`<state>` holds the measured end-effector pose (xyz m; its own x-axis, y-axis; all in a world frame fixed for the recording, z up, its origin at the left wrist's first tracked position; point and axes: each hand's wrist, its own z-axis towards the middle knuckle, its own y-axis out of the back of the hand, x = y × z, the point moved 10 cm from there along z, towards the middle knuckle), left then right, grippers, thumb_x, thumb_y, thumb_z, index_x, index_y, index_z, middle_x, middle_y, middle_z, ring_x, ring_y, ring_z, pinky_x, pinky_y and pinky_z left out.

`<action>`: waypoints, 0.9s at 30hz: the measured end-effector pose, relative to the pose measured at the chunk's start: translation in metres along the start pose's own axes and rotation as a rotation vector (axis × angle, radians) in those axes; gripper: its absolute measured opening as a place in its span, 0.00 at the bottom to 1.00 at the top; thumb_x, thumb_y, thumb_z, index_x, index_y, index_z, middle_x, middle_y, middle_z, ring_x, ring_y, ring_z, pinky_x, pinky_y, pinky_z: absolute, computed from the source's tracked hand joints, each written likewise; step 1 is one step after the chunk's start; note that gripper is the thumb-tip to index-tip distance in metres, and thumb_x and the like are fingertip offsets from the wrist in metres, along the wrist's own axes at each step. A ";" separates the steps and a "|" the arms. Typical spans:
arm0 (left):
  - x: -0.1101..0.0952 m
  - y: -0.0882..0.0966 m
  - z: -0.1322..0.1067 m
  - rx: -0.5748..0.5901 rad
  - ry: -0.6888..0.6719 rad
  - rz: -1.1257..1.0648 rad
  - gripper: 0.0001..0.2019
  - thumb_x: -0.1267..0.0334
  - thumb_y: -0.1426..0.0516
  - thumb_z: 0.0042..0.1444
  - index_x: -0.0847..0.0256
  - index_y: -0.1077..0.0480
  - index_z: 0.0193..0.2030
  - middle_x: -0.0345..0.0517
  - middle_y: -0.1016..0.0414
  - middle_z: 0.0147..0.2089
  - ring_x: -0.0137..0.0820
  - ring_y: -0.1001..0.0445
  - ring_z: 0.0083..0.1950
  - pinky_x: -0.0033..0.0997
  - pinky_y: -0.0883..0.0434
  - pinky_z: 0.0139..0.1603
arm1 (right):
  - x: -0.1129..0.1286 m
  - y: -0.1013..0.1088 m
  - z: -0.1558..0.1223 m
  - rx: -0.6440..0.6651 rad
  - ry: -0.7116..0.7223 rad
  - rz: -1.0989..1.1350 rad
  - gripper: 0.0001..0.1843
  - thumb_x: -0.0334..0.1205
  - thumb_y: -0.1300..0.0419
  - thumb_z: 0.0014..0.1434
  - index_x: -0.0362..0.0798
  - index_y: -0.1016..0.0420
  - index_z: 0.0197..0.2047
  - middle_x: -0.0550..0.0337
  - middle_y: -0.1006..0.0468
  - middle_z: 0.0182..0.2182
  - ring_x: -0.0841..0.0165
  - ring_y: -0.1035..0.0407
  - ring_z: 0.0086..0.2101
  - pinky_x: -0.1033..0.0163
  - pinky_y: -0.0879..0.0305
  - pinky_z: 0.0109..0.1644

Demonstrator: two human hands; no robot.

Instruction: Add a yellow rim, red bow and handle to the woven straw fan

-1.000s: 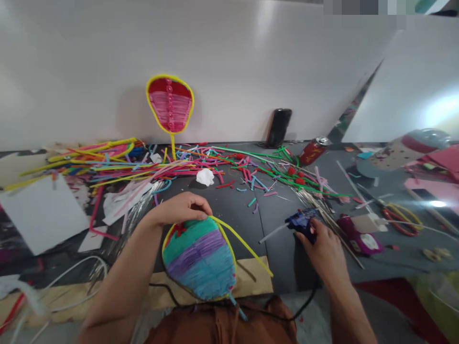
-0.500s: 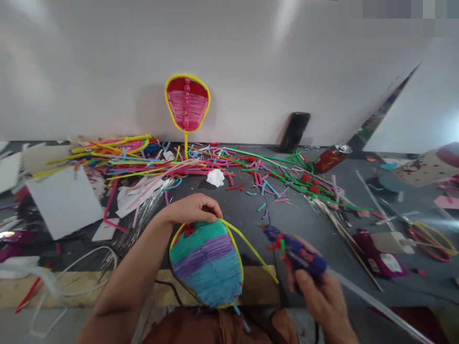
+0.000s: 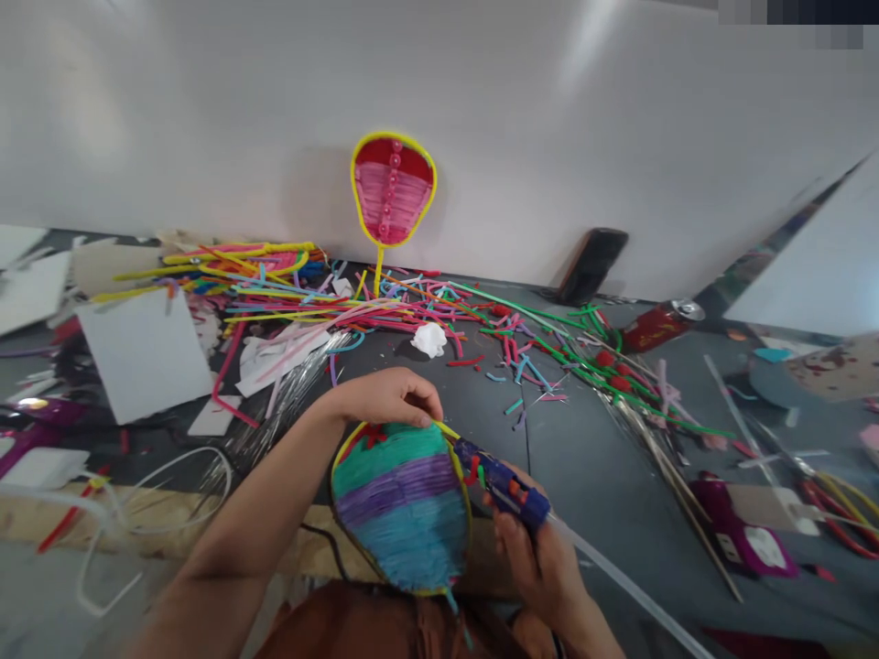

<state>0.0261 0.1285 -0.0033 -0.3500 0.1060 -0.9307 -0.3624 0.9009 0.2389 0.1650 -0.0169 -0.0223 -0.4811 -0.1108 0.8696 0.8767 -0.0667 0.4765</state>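
Note:
My left hand (image 3: 385,401) pinches the top edge of a leaf-shaped pipe-cleaner piece (image 3: 405,508) striped green, purple and blue with a yellow rim. It stands upright just in front of me. My right hand (image 3: 539,558) grips a blue glue gun (image 3: 501,480), whose nozzle touches the piece's upper right rim. A clear glue stick (image 3: 632,590) trails out of the gun's back toward the lower right.
A red and pink piece on a yellow stem (image 3: 393,192) leans on the white wall. Heaps of coloured pipe cleaners (image 3: 275,288) and cut scraps cover the dark table. A phone (image 3: 591,265), a red can (image 3: 656,325), white sheets (image 3: 144,352) and wire bundles (image 3: 659,448) lie around.
My right hand picked the glue gun up from the table at the right and brought it left to the piece's rim. The left hand kept its hold.

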 end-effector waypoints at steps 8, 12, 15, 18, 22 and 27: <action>-0.003 0.000 -0.001 -0.006 -0.036 0.027 0.07 0.66 0.40 0.52 0.63 0.24 0.38 0.40 0.22 0.33 0.26 0.26 0.34 0.19 0.34 0.34 | 0.001 0.000 0.000 -0.058 -0.106 0.036 0.22 0.48 0.51 0.64 0.46 0.35 0.57 0.56 0.22 0.32 0.70 0.32 0.20 0.69 0.36 0.20; -0.003 -0.001 -0.001 0.001 -0.035 0.037 0.07 0.66 0.40 0.52 0.63 0.24 0.39 0.41 0.22 0.34 0.26 0.26 0.34 0.19 0.34 0.34 | 0.004 0.000 0.000 -0.067 -0.138 0.058 0.22 0.50 0.50 0.64 0.46 0.34 0.56 0.60 0.25 0.26 0.71 0.36 0.17 0.68 0.35 0.20; -0.003 -0.001 -0.001 -0.002 -0.029 0.045 0.08 0.67 0.40 0.52 0.64 0.24 0.39 0.41 0.22 0.34 0.26 0.26 0.34 0.19 0.33 0.35 | 0.002 -0.001 0.001 -0.058 -0.148 0.100 0.22 0.49 0.50 0.64 0.47 0.35 0.56 0.61 0.26 0.26 0.72 0.36 0.18 0.68 0.35 0.21; -0.003 -0.001 0.000 -0.003 -0.031 0.048 0.08 0.67 0.40 0.52 0.64 0.24 0.39 0.41 0.22 0.34 0.27 0.26 0.34 0.19 0.33 0.35 | 0.001 -0.003 0.001 -0.003 -0.110 0.120 0.21 0.47 0.50 0.64 0.47 0.36 0.57 0.62 0.27 0.24 0.72 0.35 0.17 0.69 0.35 0.20; -0.003 -0.002 0.000 -0.001 -0.035 0.051 0.07 0.66 0.40 0.52 0.63 0.25 0.39 0.41 0.22 0.34 0.27 0.26 0.34 0.20 0.34 0.34 | 0.004 -0.002 0.002 0.018 -0.073 0.081 0.19 0.45 0.51 0.65 0.46 0.37 0.55 0.64 0.28 0.22 0.72 0.35 0.17 0.69 0.35 0.20; -0.004 -0.002 -0.001 -0.001 -0.029 0.037 0.07 0.66 0.40 0.52 0.63 0.25 0.38 0.41 0.22 0.34 0.27 0.26 0.34 0.20 0.34 0.34 | 0.016 0.002 0.006 0.014 -0.042 0.035 0.17 0.44 0.52 0.65 0.46 0.36 0.53 0.68 0.33 0.17 0.72 0.38 0.16 0.69 0.37 0.20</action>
<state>0.0274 0.1257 -0.0003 -0.3378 0.1518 -0.9289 -0.3501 0.8958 0.2738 0.1589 -0.0130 -0.0069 -0.4500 -0.0708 0.8902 0.8929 -0.0497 0.4475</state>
